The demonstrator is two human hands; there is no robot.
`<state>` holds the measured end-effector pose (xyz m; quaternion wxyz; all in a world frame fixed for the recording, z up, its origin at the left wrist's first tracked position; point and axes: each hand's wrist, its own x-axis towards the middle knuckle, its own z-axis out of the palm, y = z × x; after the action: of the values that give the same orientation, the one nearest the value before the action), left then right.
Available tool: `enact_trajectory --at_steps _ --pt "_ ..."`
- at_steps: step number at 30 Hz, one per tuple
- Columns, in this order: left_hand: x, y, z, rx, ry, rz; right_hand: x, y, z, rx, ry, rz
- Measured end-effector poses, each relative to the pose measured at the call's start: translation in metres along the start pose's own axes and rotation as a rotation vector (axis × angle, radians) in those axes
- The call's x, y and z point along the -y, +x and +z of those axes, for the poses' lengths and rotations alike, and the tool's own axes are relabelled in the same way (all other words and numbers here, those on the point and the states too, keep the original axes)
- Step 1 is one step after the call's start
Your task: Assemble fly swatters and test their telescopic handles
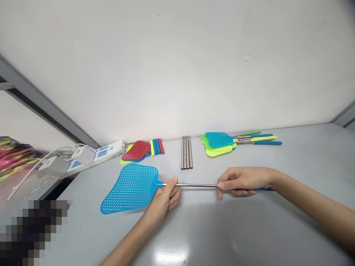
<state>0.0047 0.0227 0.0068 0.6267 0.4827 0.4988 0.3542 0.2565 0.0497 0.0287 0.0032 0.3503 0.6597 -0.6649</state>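
Note:
A blue fly swatter (pixel 131 189) lies across the view, its mesh head at the left and its metal rod running to the right. My left hand (pixel 166 195) is closed on the rod just beside the head. Further right, my right hand (pixel 238 181) pinches the same rod between thumb and fingers. Part of a blue handle (pixel 264 189) shows behind my right wrist. Behind my hands, several metal tubes (pixel 186 153) lie side by side.
Red, blue and yellow swatter heads (pixel 136 150) are stacked at the back left, beside several coloured grips (pixel 157 146). Several swatters with handles (pixel 220 140) lie at the back right. A power strip (pixel 109 151) with plugs borders the grey table (pixel 210 229) at left.

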Motion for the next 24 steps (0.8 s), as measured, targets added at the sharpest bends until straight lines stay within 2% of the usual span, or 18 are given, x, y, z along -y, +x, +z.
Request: enact_trajectory --at_steps 2,4,7,8,10,12,14,16,20,24 --pt "0.001 0.000 0.001 0.016 -0.034 -0.011 0.000 0.001 0.001 -0.034 0.000 -0.007" --pt "0.003 -0.002 0.003 0.086 -0.019 -0.032 0.000 0.002 0.002 -0.065 0.006 -0.011" --pt "0.005 -0.013 0.008 0.258 0.237 0.032 0.000 0.006 0.005 -0.093 0.007 -0.016" --pt "0.005 -0.018 0.011 0.287 0.397 0.116 0.000 0.007 0.007 -0.101 0.000 -0.014" --pt "0.004 -0.028 0.018 0.221 0.711 0.394 -0.001 0.010 0.014 -0.110 -0.014 -0.002" --pt "0.002 -0.034 0.024 0.205 0.854 0.640 0.000 0.014 0.022 -0.099 -0.006 0.007" --pt "0.002 -0.036 0.029 0.140 0.973 0.760 0.001 0.016 0.030 -0.065 0.021 0.011" --pt "0.005 -0.032 0.031 0.092 1.129 0.759 0.003 0.017 0.037 -0.055 0.029 0.025" --pt "0.017 -0.019 0.026 0.160 1.404 0.712 0.006 0.017 0.044 -0.076 0.000 0.064" --pt "0.017 -0.007 0.015 0.194 1.446 0.825 0.006 0.017 0.045 -0.083 0.042 0.032"
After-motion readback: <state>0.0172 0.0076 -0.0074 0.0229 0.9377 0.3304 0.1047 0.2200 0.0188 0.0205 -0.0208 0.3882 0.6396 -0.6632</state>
